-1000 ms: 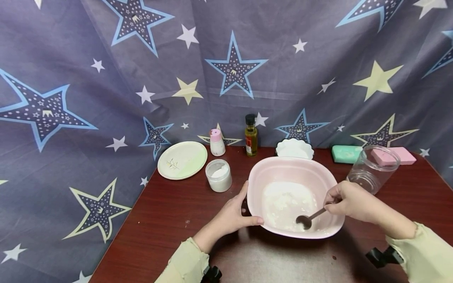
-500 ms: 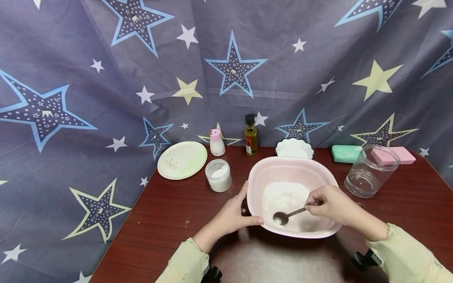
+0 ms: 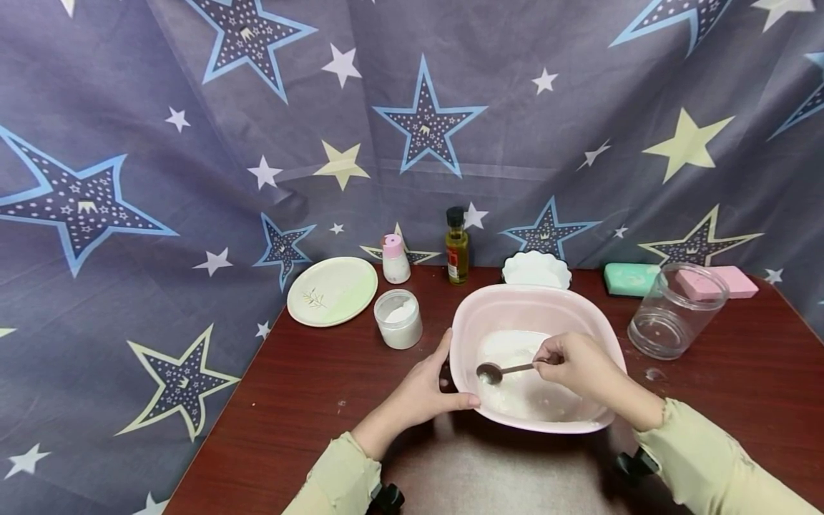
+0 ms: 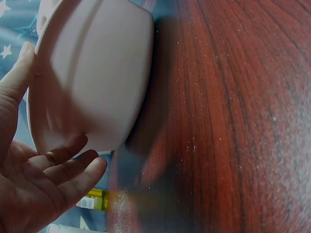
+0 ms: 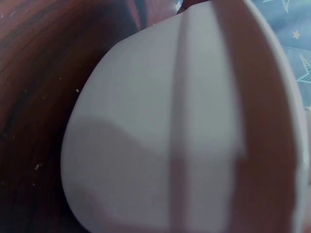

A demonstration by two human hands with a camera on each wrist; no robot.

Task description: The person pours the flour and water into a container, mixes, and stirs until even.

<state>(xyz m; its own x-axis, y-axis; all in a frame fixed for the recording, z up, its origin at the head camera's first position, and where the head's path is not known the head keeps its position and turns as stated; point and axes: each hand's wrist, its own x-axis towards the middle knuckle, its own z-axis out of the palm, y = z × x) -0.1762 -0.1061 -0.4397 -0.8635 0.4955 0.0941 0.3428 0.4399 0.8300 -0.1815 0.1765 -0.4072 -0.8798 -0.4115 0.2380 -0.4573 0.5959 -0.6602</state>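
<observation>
Your right hand (image 3: 576,368) is farther left than in the earlier frames, and the spoon (image 3: 491,374) goes with it, its bowl now by the left side of the pink basin (image 3: 547,309) instead of the near right. That reads as a stirring sweep through the white contents (image 3: 505,347). Your right thumb and fingers are clamped on the handle. Your left hand (image 3: 418,390) stays at the basin's left end, thumb on the rim and fingers spread, loosely bent, along the outer wall, likely steadying it. The basin sits in front of you on the dark red table (image 3: 302,408); its wall fills the right wrist view and hides the spoon there, and your right hand covers part of the contents.

Beyond, an open jar of white powder (image 3: 400,330) stands to the left and a clear jar (image 3: 663,325) to the right. Farther back come the plate (image 3: 344,286), the pink-capped shaker (image 3: 395,265), the oil-coloured bottle (image 3: 458,254), the scalloped dish (image 3: 536,270), partly behind the basin, and green (image 3: 631,279) and pink blocks (image 3: 742,282), then the star-printed curtain (image 3: 290,129). None blocks the spoon; the basin's left wall limits its sweep.
</observation>
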